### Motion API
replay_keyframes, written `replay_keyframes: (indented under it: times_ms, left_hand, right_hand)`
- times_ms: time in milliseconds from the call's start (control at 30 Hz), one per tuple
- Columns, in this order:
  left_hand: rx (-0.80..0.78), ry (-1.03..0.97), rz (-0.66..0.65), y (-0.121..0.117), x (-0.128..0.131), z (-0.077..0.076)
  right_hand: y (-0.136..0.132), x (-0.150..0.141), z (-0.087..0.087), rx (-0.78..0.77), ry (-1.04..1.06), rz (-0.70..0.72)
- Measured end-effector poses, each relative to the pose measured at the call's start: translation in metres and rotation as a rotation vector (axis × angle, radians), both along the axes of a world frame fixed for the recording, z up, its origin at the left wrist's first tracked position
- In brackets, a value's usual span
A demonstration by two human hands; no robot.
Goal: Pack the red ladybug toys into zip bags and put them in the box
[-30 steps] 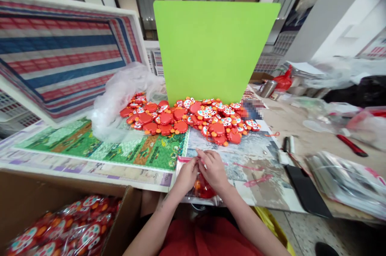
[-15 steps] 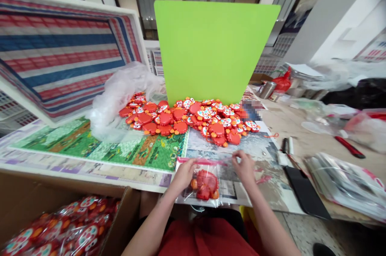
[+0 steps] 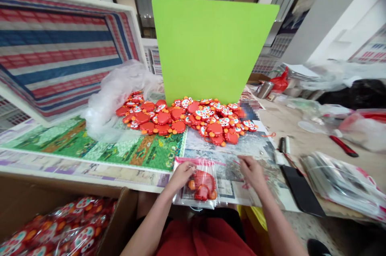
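Note:
A clear zip-lock bag with a pink seal strip lies at the table's front edge. Inside it is a red crab-shaped toy with orange parts, its plain red side up. My left hand pinches the bag's upper left edge by the strip. To the right of the bag, my right hand has its fingers drawn together, apart from the toy; a bit of pink shows by the fingertips, and what they hold, if anything, is unclear. Beyond both hands lies a pile of loose crab toys.
An upright green board stands behind the pile. At left are a tilted crate with striped lining, crumpled plastic film and a carton of bagged toys. On the right lie a black phone-like slab, stacked bags and a red cutter.
My right hand has moved a little right and down, away from the bag. My left hand has stayed on the bag's corner, and the bag has shifted slightly left in view.

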State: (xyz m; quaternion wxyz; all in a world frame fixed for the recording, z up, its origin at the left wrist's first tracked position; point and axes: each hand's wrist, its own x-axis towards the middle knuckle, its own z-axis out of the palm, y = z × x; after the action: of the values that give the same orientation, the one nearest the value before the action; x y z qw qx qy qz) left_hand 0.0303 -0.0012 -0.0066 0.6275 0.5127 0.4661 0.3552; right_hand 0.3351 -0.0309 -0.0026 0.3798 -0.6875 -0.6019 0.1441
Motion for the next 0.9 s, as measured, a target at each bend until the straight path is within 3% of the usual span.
replay_keyframes:
  times_ms: [100, 233, 467, 733, 900]
  left_hand:
    - [-0.099, -0.069, -0.008, -0.005, -0.002, 0.008]
    - [-0.152, -0.087, 0.01, -0.008, -0.011, 0.013]
    - [-0.265, -0.28, 0.083, -0.008, -0.015, 0.014]
    - [-0.166, -0.418, 0.076, -0.01, -0.011, 0.028]
    - [-0.124, -0.222, 0.063, -0.013, -0.011, 0.032]
  right_hand:
    - [0.006, -0.056, 0.003, -0.168, 0.328, 0.288]
    - [0.007, -0.093, 0.0, -0.262, 0.658, 0.359]
    - [0.004, -0.075, 0.004, -0.243, 0.782, 0.307]
    - [0.002, -0.066, 0.007, -0.145, 0.689, 0.293]
    - [0.002, -0.069, 0.008, -0.159, 0.588, 0.371]
